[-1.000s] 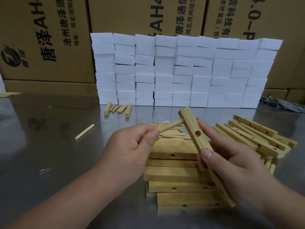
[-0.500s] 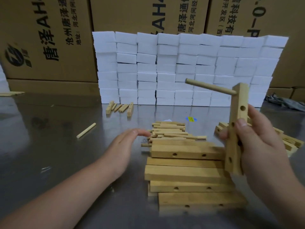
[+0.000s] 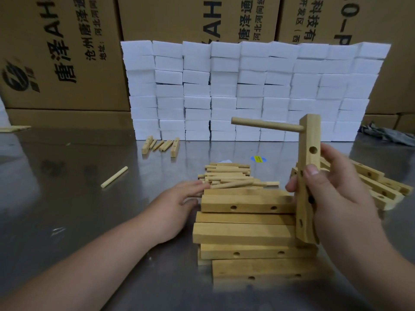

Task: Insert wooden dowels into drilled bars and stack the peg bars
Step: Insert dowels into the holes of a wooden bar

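Wooden parts filled the middle of a shiny steel table (image 3: 67,194). The person's right hand (image 3: 332,198) held a drilled bar (image 3: 308,140) upright, with the thumb pressed on its front face and the fingers curled round behind it. One dowel (image 3: 265,126) stuck out sideways to the left from the bar's top hole, and the hole below it stood empty. The bar's lower end was at the right end of a stack of bars (image 3: 242,232) that lay flat in several layers, side holes facing the viewer.

The left hand (image 3: 177,205) lay low beside the stack, fingers loosely straight and holding nothing. Its fingertips were at the left edge of a heap of loose dowels (image 3: 229,176) just behind the stack's top; whether they touched one could not be told.

More bars (image 3: 381,187) lay fanned out at the right, behind the right hand. A single dowel (image 3: 114,176) lay well apart at the left. At the back stood a wall of white foam blocks (image 3: 247,86) and printed cardboard boxes (image 3: 62,52).
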`<move>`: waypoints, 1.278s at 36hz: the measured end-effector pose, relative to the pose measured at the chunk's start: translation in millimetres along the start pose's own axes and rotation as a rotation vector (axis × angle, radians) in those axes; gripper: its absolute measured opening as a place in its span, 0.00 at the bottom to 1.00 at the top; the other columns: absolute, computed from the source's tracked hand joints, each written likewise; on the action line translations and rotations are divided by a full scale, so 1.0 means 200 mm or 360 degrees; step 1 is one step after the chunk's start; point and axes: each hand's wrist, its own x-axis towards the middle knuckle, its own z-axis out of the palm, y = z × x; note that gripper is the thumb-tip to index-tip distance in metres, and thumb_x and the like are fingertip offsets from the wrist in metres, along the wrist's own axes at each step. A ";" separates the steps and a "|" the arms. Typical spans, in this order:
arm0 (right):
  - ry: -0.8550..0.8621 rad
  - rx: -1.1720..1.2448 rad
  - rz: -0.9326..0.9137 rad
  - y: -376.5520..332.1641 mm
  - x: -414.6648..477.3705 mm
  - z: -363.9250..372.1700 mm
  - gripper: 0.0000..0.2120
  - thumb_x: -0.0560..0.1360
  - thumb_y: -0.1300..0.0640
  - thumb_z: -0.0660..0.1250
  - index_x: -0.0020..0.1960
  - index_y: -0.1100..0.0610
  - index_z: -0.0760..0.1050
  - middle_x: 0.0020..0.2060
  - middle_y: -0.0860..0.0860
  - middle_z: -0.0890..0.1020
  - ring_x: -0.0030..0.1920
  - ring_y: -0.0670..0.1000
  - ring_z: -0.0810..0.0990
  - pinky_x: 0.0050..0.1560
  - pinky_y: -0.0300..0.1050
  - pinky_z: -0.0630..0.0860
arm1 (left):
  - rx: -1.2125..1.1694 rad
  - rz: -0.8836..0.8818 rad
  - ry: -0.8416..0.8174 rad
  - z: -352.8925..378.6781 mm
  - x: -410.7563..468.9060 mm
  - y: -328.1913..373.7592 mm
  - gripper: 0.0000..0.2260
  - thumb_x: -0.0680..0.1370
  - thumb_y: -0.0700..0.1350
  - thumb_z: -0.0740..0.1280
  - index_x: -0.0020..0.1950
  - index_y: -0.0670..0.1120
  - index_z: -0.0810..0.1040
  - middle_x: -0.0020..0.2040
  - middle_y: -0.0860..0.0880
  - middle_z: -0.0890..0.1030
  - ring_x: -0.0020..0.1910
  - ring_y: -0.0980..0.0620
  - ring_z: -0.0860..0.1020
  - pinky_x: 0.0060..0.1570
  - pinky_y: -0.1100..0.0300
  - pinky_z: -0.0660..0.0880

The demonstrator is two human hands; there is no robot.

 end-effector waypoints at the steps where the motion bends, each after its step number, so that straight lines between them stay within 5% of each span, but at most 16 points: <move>1: -0.0013 -0.0001 -0.0014 0.00 -0.01 0.00 0.20 0.72 0.43 0.56 0.64 0.37 0.63 0.37 0.43 0.82 0.43 0.45 0.78 0.53 0.57 0.72 | -0.0046 -0.0025 0.0036 -0.01 0.00 0.00 0.18 0.79 0.35 0.60 0.63 0.55 0.75 0.63 0.60 0.72 0.63 0.64 0.67 0.51 0.85 0.57; 7: -0.0048 0.0015 0.0003 -0.01 -0.01 0.01 0.16 0.69 0.42 0.55 0.57 0.32 0.65 0.37 0.43 0.82 0.39 0.42 0.78 0.46 0.52 0.72 | -0.0078 -0.0120 0.0021 0.00 -0.02 0.03 0.17 0.79 0.39 0.61 0.57 0.62 0.75 0.53 0.67 0.75 0.57 0.65 0.70 0.48 0.81 0.62; 10: -0.0053 0.0031 -0.0002 -0.01 -0.01 0.01 0.14 0.69 0.42 0.56 0.54 0.32 0.65 0.37 0.43 0.82 0.36 0.41 0.77 0.42 0.48 0.70 | -0.0109 -0.0153 0.0127 -0.01 -0.02 0.04 0.15 0.79 0.40 0.62 0.53 0.61 0.78 0.54 0.62 0.78 0.56 0.62 0.73 0.50 0.73 0.66; 13: -0.0061 0.0037 -0.0020 -0.01 -0.01 0.01 0.13 0.70 0.43 0.56 0.53 0.32 0.66 0.36 0.43 0.81 0.35 0.41 0.77 0.42 0.48 0.70 | -0.0077 -0.0134 0.0255 -0.02 -0.02 0.04 0.14 0.78 0.39 0.63 0.48 0.61 0.78 0.47 0.63 0.79 0.48 0.68 0.75 0.43 0.77 0.65; 22: -0.0087 0.0049 -0.0056 -0.02 -0.01 0.01 0.13 0.70 0.44 0.56 0.53 0.32 0.66 0.36 0.43 0.81 0.36 0.40 0.78 0.39 0.42 0.70 | 0.0140 -0.0127 0.0249 -0.01 -0.01 0.02 0.12 0.77 0.43 0.65 0.58 0.54 0.78 0.46 0.56 0.76 0.42 0.66 0.71 0.38 0.81 0.63; 29: -0.0090 0.0052 -0.0050 0.00 -0.01 0.02 0.10 0.72 0.45 0.58 0.53 0.33 0.66 0.36 0.44 0.82 0.36 0.41 0.77 0.43 0.48 0.72 | 0.0107 -0.0166 0.0329 -0.01 -0.01 0.01 0.05 0.75 0.44 0.67 0.42 0.54 0.79 0.43 0.57 0.77 0.42 0.63 0.73 0.39 0.70 0.65; 34: -0.0093 0.0063 -0.0052 0.00 -0.01 0.02 0.12 0.77 0.53 0.58 0.53 0.35 0.67 0.35 0.45 0.81 0.35 0.41 0.77 0.42 0.46 0.70 | 0.0087 -0.0137 0.0219 0.00 -0.01 0.03 0.17 0.76 0.45 0.66 0.60 0.63 0.71 0.51 0.61 0.75 0.53 0.62 0.71 0.47 0.71 0.64; 37: -0.0114 0.0068 -0.0039 0.00 -0.01 0.02 0.11 0.76 0.51 0.58 0.53 0.35 0.66 0.35 0.45 0.81 0.36 0.41 0.77 0.44 0.46 0.71 | 0.0144 -0.0074 0.0065 0.00 -0.02 0.04 0.17 0.76 0.44 0.66 0.58 0.65 0.73 0.54 0.63 0.71 0.56 0.64 0.68 0.48 0.76 0.61; 46: -0.0112 0.0037 -0.0037 0.00 -0.01 0.02 0.12 0.77 0.52 0.58 0.53 0.34 0.65 0.35 0.43 0.81 0.36 0.39 0.78 0.43 0.45 0.70 | 0.0525 -0.0504 0.0262 0.00 0.00 0.02 0.33 0.73 0.51 0.69 0.74 0.55 0.57 0.65 0.53 0.68 0.58 0.51 0.72 0.55 0.56 0.71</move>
